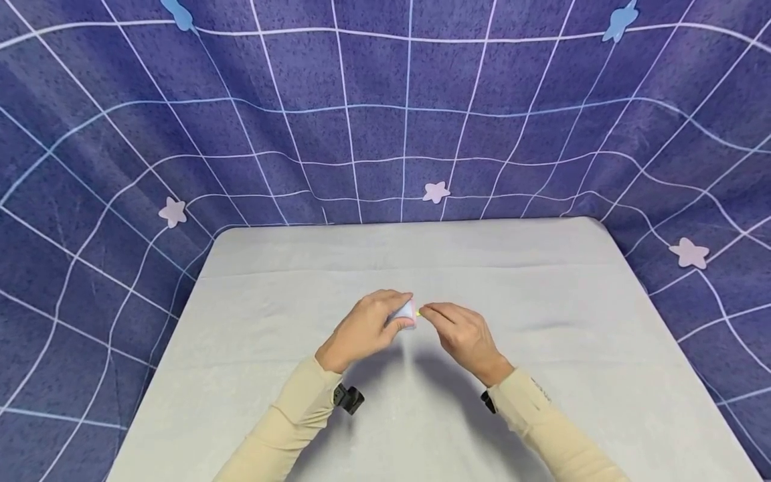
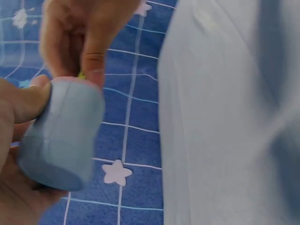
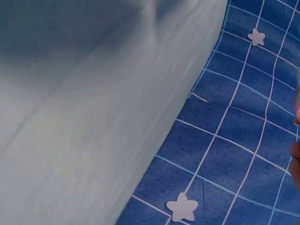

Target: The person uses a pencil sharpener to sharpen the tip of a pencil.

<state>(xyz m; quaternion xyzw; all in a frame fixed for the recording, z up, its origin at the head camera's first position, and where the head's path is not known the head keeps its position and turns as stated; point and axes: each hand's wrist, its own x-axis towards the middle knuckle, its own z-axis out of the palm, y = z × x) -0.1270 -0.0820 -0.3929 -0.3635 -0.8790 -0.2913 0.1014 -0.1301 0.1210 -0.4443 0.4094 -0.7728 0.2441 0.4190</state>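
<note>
My left hand (image 1: 364,327) holds a small light-blue waisted cylinder (image 2: 65,133) with a pink end (image 1: 412,314) between thumb and fingers, above the table. The pink end faces the right. At that end my right hand (image 1: 464,337) pinches a small yellow piece (image 1: 418,313), mostly hidden by the fingertips. In the left wrist view the right thumb (image 2: 95,63) is close against the pink rim, and the cylinder's plain blue base faces the camera. Only bits of fingers (image 3: 296,159) show at the right edge of the right wrist view. What kind of thing the cylinder is, I cannot tell.
A table covered in pale grey-white cloth (image 1: 289,268) lies under both hands, their shadows falling on it. Behind and at the sides hangs a blue curtain (image 1: 373,134) with a grid pattern and stars. Both wrists carry small black devices (image 1: 349,399) by the beige sleeves.
</note>
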